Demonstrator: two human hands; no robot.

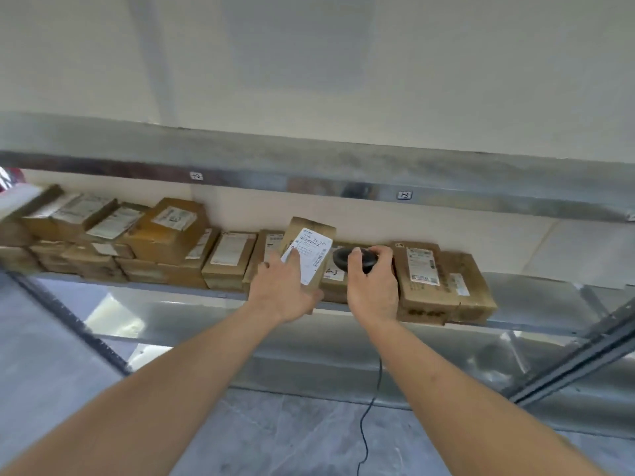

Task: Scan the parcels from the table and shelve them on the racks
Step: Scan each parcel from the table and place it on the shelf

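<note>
While both bare arms reach up toward the metal rack shelf (pixel 178 288), the left hand (pixel 287 293) holds a small brown cardboard parcel (pixel 311 235) upright at the shelf's front edge. Its palm and thumb wrap the lower part of the box and the fingers (pixel 292 257) lie across the white shipping label (pixel 311 259), which faces outward with its barcode showing. The parcel stands tilted slightly to the right, in the gap between the row of boxes on its left and the scanner on its right.

The right hand (pixel 372 286) is curled round a black handheld scanner (pixel 350 257), fingers clamped over the top of its rounded head, which sits just beside the label. A thin dark cable (pixel 372 403) drops from below that hand toward the grey floor (pixel 309 441).

Along the shelf to the left lies a packed row of cardboard boxes (pixel 165 231), several stacked 2 high, most with white labels turned up. To the right of the scanner hand sit 2 more labelled boxes (pixel 439 280), touching each other and overhanging the shelf lip a little. Above runs the metal beam (pixel 309 182) of the next level, carrying 2 small tags; their characters are too blurred to read. Behind everything is a plain pale wall (pixel 309 63). At the far left edge a red and white object (pixel 10 180) pokes into sight, too cut off to identify.
</note>
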